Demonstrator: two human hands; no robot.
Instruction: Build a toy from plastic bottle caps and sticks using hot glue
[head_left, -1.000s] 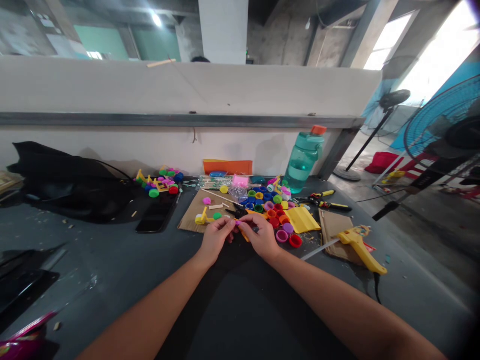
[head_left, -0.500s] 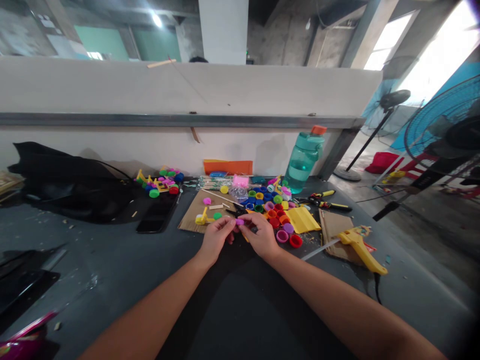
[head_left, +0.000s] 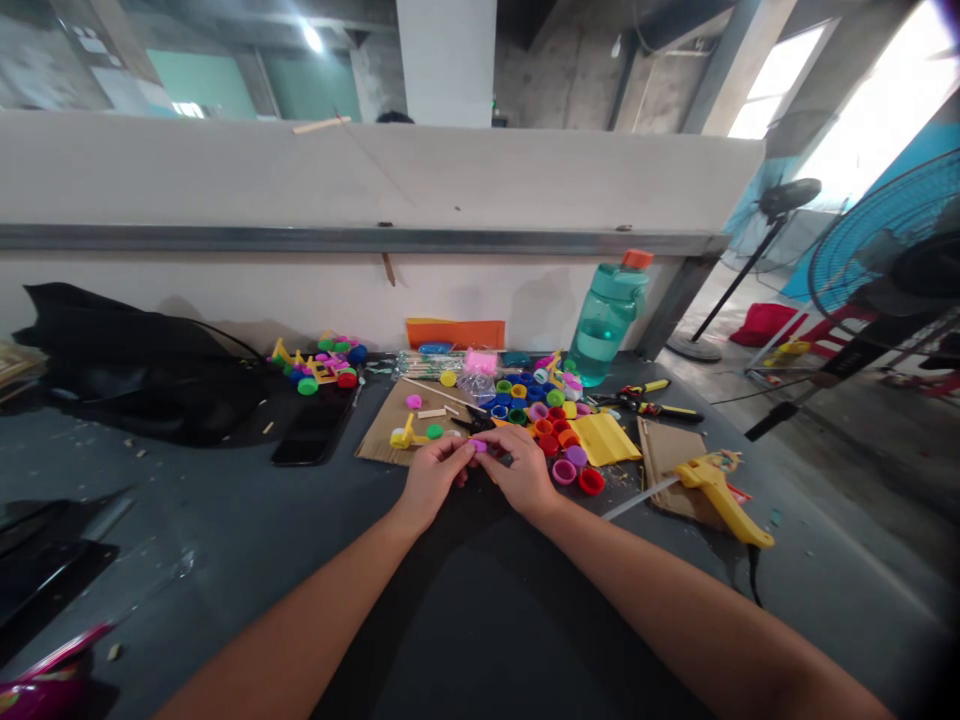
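Note:
Between the fingertips of both hands is a small pink-purple piece (head_left: pixel 478 446), perhaps soft clay; its exact kind is too small to make out. My left hand (head_left: pixel 436 472) pinches it from the left, and my right hand (head_left: pixel 519 468) pinches it from the right. Just beyond them lies a cardboard sheet (head_left: pixel 382 432) with a yellow piece with wheel-like caps (head_left: pixel 407 434), a green cap (head_left: pixel 434 431) and a pink lump (head_left: pixel 413 402). Several coloured bottle caps (head_left: pixel 564 472) spread to the right of my right hand.
A yellow glue gun (head_left: pixel 724 500) rests at the right by another cardboard piece (head_left: pixel 666 452). Pliers (head_left: pixel 660 410) and a teal water bottle (head_left: pixel 606 320) stand farther back. At the left are a phone (head_left: pixel 315 430) and a black bag (head_left: pixel 142 370). A white partition (head_left: pixel 300 185) closes off the back.
Both hands stay in nearly the same place, fingertips still together on the pink-purple piece. The piece looks slightly turned and more covered by the fingers.

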